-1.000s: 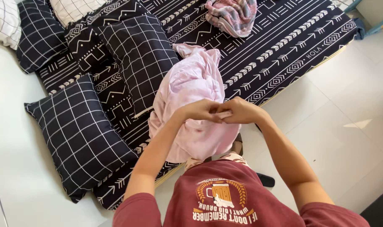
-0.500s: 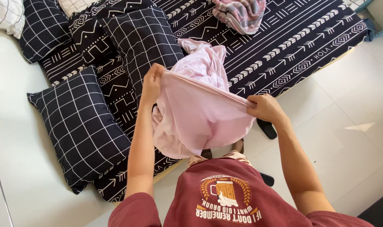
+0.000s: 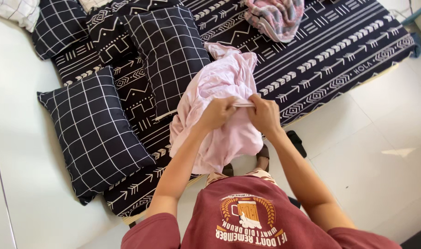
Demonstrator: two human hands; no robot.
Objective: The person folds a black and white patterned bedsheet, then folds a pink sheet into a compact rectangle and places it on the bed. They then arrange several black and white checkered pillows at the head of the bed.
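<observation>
Pale pink cloth point(image 3: 224, 92) hangs bunched above the mattress point(image 3: 321, 50), its edge pinched between left hand point(image 3: 218, 113) and right hand point(image 3: 263, 113), close together, gathering the fabric.

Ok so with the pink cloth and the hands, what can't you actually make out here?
Head view, the only one:
- Pink cloth: bunched, so its kind and full shape are unclear; the left hand and right hand cover the edge they pinch.
- Fingertips of both hands: tucked into the fabric.
- Plaid cloth: cut off by the top edge.
- Feet: mostly hidden behind the hanging cloth.
- Mattress: far corners run out of frame.
</observation>
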